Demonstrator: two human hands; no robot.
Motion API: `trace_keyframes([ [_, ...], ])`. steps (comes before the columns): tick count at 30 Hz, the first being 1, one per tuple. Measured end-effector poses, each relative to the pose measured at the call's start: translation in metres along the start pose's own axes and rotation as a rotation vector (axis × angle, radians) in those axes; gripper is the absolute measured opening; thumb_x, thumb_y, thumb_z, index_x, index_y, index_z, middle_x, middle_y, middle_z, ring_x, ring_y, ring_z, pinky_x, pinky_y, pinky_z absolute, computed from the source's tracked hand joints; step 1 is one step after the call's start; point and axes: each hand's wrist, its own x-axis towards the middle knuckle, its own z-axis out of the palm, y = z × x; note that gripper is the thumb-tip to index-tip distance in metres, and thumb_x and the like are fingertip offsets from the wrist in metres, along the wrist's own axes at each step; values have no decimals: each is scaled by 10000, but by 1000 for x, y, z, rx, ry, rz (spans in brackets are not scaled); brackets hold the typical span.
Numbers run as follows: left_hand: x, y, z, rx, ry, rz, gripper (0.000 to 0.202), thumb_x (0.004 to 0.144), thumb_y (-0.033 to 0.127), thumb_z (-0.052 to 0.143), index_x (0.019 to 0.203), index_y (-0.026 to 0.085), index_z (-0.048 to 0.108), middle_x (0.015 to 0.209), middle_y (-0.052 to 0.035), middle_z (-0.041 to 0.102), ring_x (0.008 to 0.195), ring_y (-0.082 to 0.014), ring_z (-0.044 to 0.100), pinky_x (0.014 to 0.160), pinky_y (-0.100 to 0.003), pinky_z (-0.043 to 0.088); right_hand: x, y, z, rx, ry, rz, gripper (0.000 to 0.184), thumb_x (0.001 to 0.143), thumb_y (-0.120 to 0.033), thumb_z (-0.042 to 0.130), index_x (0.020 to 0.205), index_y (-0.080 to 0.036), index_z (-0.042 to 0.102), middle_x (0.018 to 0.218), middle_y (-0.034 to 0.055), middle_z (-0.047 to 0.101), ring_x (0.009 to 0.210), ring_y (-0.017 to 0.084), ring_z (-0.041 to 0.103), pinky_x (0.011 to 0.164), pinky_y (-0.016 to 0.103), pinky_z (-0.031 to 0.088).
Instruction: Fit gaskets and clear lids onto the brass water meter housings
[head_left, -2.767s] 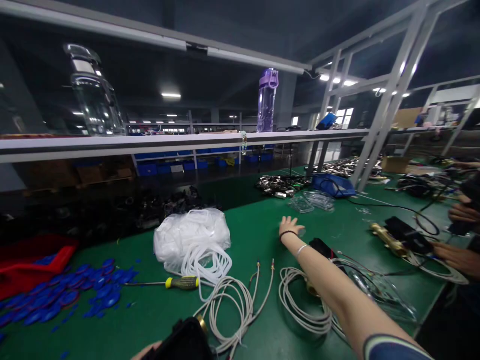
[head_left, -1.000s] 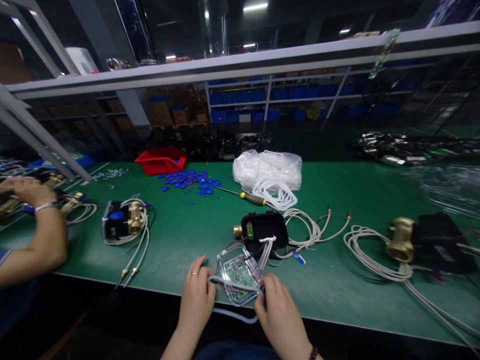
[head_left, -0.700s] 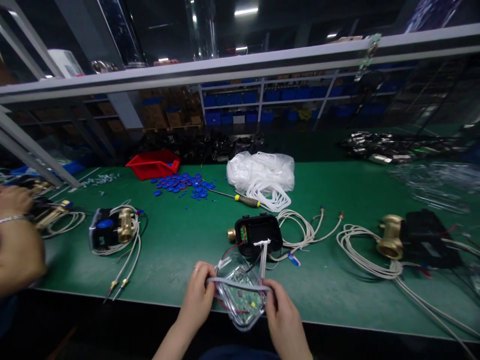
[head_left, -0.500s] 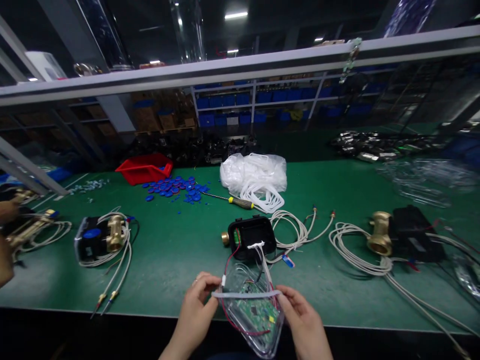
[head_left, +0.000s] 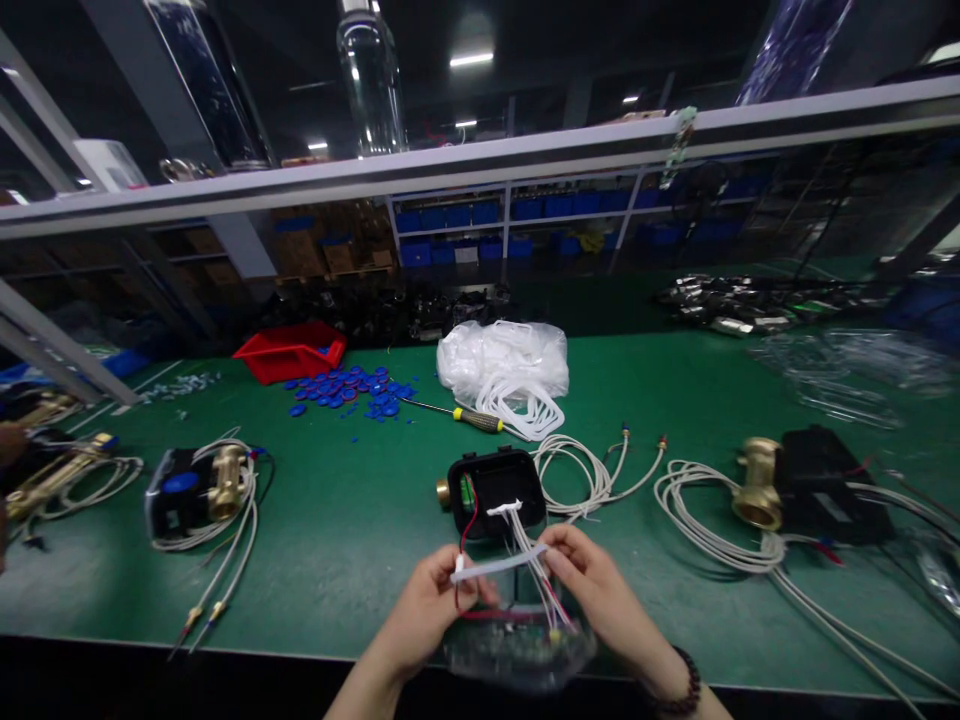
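1 left hand (head_left: 422, 612), 1 right hand (head_left: 600, 590), fingers (head_left: 561, 540) pinching pale strip (head_left: 496, 567), black box (head_left: 506, 482) beyond

The clear cover (head_left: 487, 660) is smeared by blur, so the parts on its circuit board (head_left: 544, 636) cannot be told. Fingers of the right hand (head_left: 592, 582) hide one end of the pale strip (head_left: 499, 567). The left edge crops another person (head_left: 9, 445) to a dark sliver. The clear bottle (head_left: 371, 80) and purple bottle (head_left: 795, 50) lose their tops; the label (head_left: 834, 490) at right is unreadably small.
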Motion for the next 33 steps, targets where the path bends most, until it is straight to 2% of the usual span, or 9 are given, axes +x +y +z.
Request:
trace_keyframes([
  [3,3,12,-5,221,117,156,161,675,297,719,603,170,651,803,-63,675,816,-193,609,793,-295,455,18,-12,-12,-139,54,-162,380,729,-570,671,770,-193,639,760,32,596,738,183,541,681,288,440],
  [5,5,19,-8,369,195,232,34,670,218,682,653,189,687,781,-45,681,780,-183,621,750,-275,470,31,-18,-17,-207,86,-240,359,761,-557,637,794,-199,636,785,39,598,748,193,549,686,300,451],
  [8,12,24,-8,383,259,210,147,714,260,630,815,196,715,695,-27,691,643,-170,635,630,-260,505,49,-25,-16,-290,134,-327,318,824,-507,568,883,-201,632,810,50,606,733,198,569,668,316,477],
  [13,27,19,0,360,492,258,281,780,367,543,873,158,707,870,-87,686,816,-206,658,724,-305,541,70,-34,3,-444,223,-471,280,853,-410,520,935,-187,669,901,96,610,854,245,570,732,374,469],
  [15,32,16,2,353,558,265,344,779,347,536,1020,142,670,828,-71,663,697,-175,655,629,-283,549,74,-35,8,-489,249,-500,274,845,-381,512,902,-176,685,839,97,600,793,245,566,707,385,462],
  [18,39,15,2,377,630,304,379,760,304,541,1083,140,652,770,-34,622,531,-121,594,501,-237,507,77,-34,10,-521,268,-508,274,825,-360,508,865,-164,696,776,87,574,684,223,551,647,379,464],
  [21,46,17,-1,414,654,350,278,748,305,570,935,162,717,738,-29,619,550,-123,580,541,-246,492,78,-30,7,-521,278,-489,278,811,-359,510,875,-162,696,775,83,577,657,213,551,623,372,467],
  [26,56,22,-4,422,694,383,212,758,349,603,764,183,734,715,-42,649,668,-166,609,616,-270,488,81,-25,0,-459,284,-425,292,790,-436,559,825,-185,704,821,91,630,769,242,587,651,367,482],
  [33,64,28,1,379,725,364,203,741,345,602,692,176,703,673,-27,620,597,-151,571,594,-269,482,90,-14,-5,-319,306,-315,323,730,-483,653,796,-169,693,793,60,660,762,206,601,685,355,481],
])
